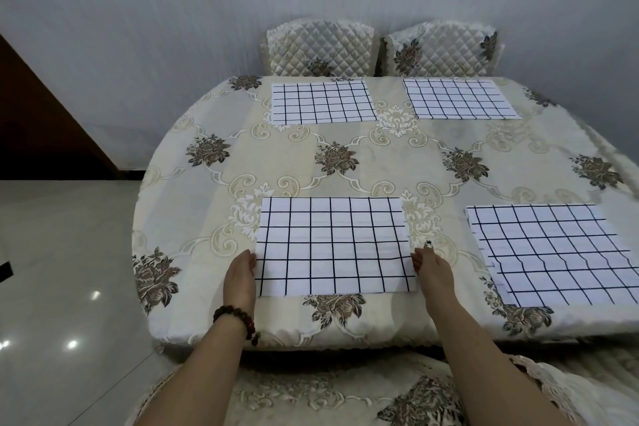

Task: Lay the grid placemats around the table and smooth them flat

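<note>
— What is seen at the largest scale?

— A pale wall is seen behind. A glossy tiled floor is left open to the left of the table, which is covered by a flowered cloth. The table's left end is rounded, and its right end is cut off by the frame.

— What is found along its edges?

— Two quilted chairs are pushed against the far edge, the left chair beside the right chair. A cushioned seat is seen just below the near edge.

— Where are the mats laid?

— The far left mat and the far right mat are laid flat by the far edge, one before each chair. A broad band of bare cloth is left between them and the near pair. The near right mat is set askew, close to the near edge. Ripples are seen in its lines, and layered edges are shown at its left side. The near left mat is laid square, with a strip of cloth left before the near edge.

— How are the hands held?

— The left hand is set against that mat's left edge and the right hand against its right edge. The palms are turned inward and the fingers are kept straight and together, so nothing is gripped. Both forearms are stretched over the seat. A beaded bracelet is worn on the left wrist.
</note>
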{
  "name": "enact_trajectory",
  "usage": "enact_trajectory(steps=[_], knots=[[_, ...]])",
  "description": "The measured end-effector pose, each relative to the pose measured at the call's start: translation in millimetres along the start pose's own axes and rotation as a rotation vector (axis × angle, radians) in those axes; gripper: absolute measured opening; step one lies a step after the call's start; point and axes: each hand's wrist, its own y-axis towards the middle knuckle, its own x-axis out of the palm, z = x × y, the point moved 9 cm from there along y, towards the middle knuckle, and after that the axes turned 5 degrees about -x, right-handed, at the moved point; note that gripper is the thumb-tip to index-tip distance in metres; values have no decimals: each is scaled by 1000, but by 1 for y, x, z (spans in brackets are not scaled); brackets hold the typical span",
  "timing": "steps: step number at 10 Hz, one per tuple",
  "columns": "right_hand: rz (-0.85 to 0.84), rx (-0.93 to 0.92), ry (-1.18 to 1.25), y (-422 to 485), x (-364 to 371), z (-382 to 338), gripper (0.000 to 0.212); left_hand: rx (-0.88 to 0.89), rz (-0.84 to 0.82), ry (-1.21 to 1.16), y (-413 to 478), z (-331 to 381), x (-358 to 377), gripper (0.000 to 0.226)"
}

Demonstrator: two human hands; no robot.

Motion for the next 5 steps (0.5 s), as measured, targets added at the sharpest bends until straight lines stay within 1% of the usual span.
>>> enact_trajectory(steps=[1, 2, 3, 5], knots=[[4, -6, -28, -1, -1, 0, 34, -6, 7, -1, 0, 0, -1, 42], [4, -8, -48, 0, -2, -2, 37, -3, 20, -9, 2, 4, -3, 42], [10, -25, -49, -3, -6, -6, 35, 27, 14, -6, -1, 11, -1, 41], [32, -85, 43, -16, -24, -22, 34, 82, -138, -1, -25, 26, 33, 37]])
